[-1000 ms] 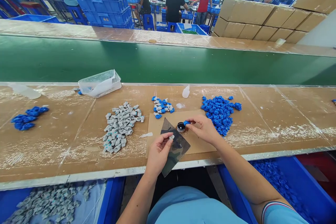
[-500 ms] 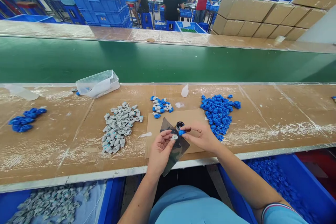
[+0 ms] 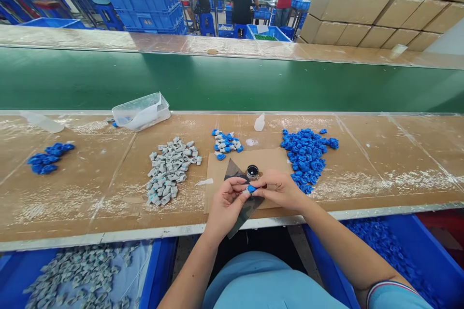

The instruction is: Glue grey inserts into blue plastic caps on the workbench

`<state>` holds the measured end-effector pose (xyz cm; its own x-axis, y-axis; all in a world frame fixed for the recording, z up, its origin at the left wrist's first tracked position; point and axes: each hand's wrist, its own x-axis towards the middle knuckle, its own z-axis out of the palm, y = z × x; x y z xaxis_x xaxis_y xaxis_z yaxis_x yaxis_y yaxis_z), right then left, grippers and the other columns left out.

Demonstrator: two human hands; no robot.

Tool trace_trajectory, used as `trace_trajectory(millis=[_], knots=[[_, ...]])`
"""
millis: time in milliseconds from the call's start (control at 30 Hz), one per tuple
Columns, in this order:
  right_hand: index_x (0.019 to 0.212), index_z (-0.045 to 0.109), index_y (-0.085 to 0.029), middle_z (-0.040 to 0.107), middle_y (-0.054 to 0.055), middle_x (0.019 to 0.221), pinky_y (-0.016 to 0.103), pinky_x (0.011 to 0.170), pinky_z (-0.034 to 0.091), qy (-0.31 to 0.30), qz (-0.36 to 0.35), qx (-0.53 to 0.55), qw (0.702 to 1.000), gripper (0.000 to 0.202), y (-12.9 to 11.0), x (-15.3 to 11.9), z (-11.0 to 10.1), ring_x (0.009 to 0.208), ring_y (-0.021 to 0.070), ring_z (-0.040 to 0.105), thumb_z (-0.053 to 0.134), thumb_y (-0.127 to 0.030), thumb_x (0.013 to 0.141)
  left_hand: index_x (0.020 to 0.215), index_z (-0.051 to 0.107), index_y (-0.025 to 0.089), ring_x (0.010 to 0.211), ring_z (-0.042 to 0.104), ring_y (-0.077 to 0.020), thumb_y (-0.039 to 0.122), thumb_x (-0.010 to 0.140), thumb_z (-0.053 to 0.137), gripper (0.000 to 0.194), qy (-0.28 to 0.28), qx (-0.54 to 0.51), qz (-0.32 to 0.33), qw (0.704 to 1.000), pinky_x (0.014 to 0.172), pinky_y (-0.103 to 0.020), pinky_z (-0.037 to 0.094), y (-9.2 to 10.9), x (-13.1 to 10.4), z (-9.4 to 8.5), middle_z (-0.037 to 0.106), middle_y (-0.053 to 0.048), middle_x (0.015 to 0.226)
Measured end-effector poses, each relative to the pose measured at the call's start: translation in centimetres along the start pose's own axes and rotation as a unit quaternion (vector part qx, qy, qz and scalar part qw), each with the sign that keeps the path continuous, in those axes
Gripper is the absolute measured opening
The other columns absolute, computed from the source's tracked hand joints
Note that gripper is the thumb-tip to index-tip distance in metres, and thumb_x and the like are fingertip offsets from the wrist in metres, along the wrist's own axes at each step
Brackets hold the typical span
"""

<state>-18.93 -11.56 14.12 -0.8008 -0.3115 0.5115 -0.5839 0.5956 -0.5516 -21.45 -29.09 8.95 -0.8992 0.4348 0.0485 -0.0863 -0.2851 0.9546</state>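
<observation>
Between my two hands a small grey plastic piece [image 3: 246,191] and a small blue plastic piece [image 3: 251,188] are pressed against each other. My left hand [image 3: 227,203] is closed on the grey one, thumb and fingers pinching it. My right hand [image 3: 279,190] pinches the blue one from the right. Beneath the hands lies a dark, glossy pointed sheet [image 3: 234,170]. Just behind them stands a small round black pot [image 3: 253,172]. Both rest on a cardboard sheet [image 3: 273,157]. How the pieces fit together is partly hidden by my fingers.
Grey pieces [image 3: 170,171] are heaped at left, blue pieces [image 3: 306,154] at right, joined blue-and-grey pieces [image 3: 226,142] behind. A white bottle [image 3: 259,122] and clear tub [image 3: 141,112] stand near the green belt [image 3: 217,82]. Bins [image 3: 159,270] sit below the table edge.
My right hand has brought the blue piece from near the pot down to the grey piece in my left hand, and the two now touch. The view has shifted slightly.
</observation>
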Motion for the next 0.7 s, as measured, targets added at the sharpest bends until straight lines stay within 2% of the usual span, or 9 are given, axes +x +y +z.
trace_trajectory(millis=[133, 233, 300, 400, 467, 567, 633, 700], knots=[[0.089, 0.070, -0.015, 0.069, 0.000, 0.079, 0.018, 0.062, 0.046, 0.027, 0.010, -0.001, 1.000, 0.012, 0.0, -0.3, 0.7, 0.068, 0.0085, 0.062, 0.069, -0.019, 0.078, 0.096, 0.053, 0.012, 0.080, 0.062, -0.0130, 0.031, 0.070, 0.069, 0.035, 0.021, -0.022, 0.001, 1.000, 0.074, -0.024, 0.050, 0.1, 0.0, 0.6, 0.064, -0.007, 0.085], [0.093, 0.070, -0.015, 0.069, 0.001, 0.081, 0.019, 0.064, 0.046, 0.023, 0.008, -0.026, 0.999, 0.015, 0.3, -0.5, 0.6, 0.070, 0.0092, 0.061, 0.067, -0.022, 0.080, 0.096, 0.053, 0.012, 0.076, 0.061, -0.0128, 0.033, 0.069, 0.070, 0.038, 0.002, -0.019, -0.026, 0.999, 0.070, -0.024, 0.049, 0.6, 0.4, 0.7, 0.064, -0.007, 0.083], [0.100, 0.069, -0.016, 0.069, 0.001, 0.086, 0.020, 0.069, 0.046, 0.008, 0.015, -0.043, 0.999, 0.021, 0.8, -0.6, -0.5, 0.075, 0.0100, 0.062, 0.066, -0.024, 0.081, 0.096, 0.053, 0.011, 0.077, 0.061, -0.0130, 0.035, 0.067, 0.070, 0.041, 0.004, -0.002, -0.032, 0.999, 0.071, -0.025, 0.049, 1.1, 1.4, 0.3, 0.063, -0.007, 0.083], [0.098, 0.070, -0.016, 0.069, 0.001, 0.088, 0.024, 0.073, 0.045, 0.017, 0.085, -0.136, 0.987, 0.018, 1.7, -0.9, -3.6, 0.078, 0.0122, 0.061, 0.063, -0.023, 0.083, 0.091, 0.055, 0.011, 0.078, 0.059, -0.0132, 0.037, 0.060, 0.072, 0.044, 0.069, 0.047, -0.008, 0.997, 0.073, -0.025, 0.049, 2.3, 3.9, -1.0, 0.061, -0.006, 0.083], [0.089, 0.071, -0.016, 0.069, 0.002, 0.085, 0.028, 0.076, 0.044, -0.005, 0.185, -0.250, 0.950, 0.012, 2.1, -1.0, -6.0, 0.080, 0.0159, 0.060, 0.063, -0.020, 0.082, 0.087, 0.056, 0.011, 0.075, 0.058, -0.0128, 0.036, 0.057, 0.071, 0.042, 0.113, 0.090, 0.008, 0.989, 0.071, -0.025, 0.048, 3.0, 6.0, -2.1, 0.060, -0.005, 0.079], [0.088, 0.072, -0.017, 0.068, 0.005, 0.088, 0.034, 0.082, 0.041, -0.122, 0.336, -0.387, 0.850, 0.013, 1.9, -0.8, -8.5, 0.089, 0.0226, 0.059, 0.060, -0.021, 0.084, 0.087, 0.056, 0.011, 0.069, 0.057, -0.0127, 0.028, 0.061, 0.065, 0.033, 0.147, 0.159, 0.012, 0.976, 0.070, -0.027, 0.048, 3.7, 9.1, -3.3, 0.059, -0.004, 0.076], [0.093, 0.072, -0.017, 0.067, 0.007, 0.094, 0.035, 0.082, 0.041, -0.182, 0.381, -0.438, 0.794, 0.018, 1.6, -0.4, -8.7, 0.095, 0.0255, 0.058, 0.057, -0.025, 0.086, 0.088, 0.056, 0.010, 0.069, 0.057, -0.0135, 0.020, 0.064, 0.061, 0.027, 0.167, 0.188, 0.014, 0.968, 0.071, -0.028, 0.049, 3.8, 10.8, -3.7, 0.059, -0.006, 0.077], [0.098, 0.070, -0.016, 0.064, 0.010, 0.100, 0.034, 0.081, 0.041, -0.215, 0.391, -0.470, 0.762, 0.022, 1.3, -0.1, -8.2, 0.099, 0.0265, 0.057, 0.053, -0.026, 0.089, 0.091, 0.055, 0.009, 0.071, 0.058, -0.0139, 0.014, 0.065, 0.059, 0.027, 0.183, 0.204, 0.025, 0.961, 0.074, -0.030, 0.049, 3.9, 11.8, -3.8, 0.060, -0.008, 0.085]])
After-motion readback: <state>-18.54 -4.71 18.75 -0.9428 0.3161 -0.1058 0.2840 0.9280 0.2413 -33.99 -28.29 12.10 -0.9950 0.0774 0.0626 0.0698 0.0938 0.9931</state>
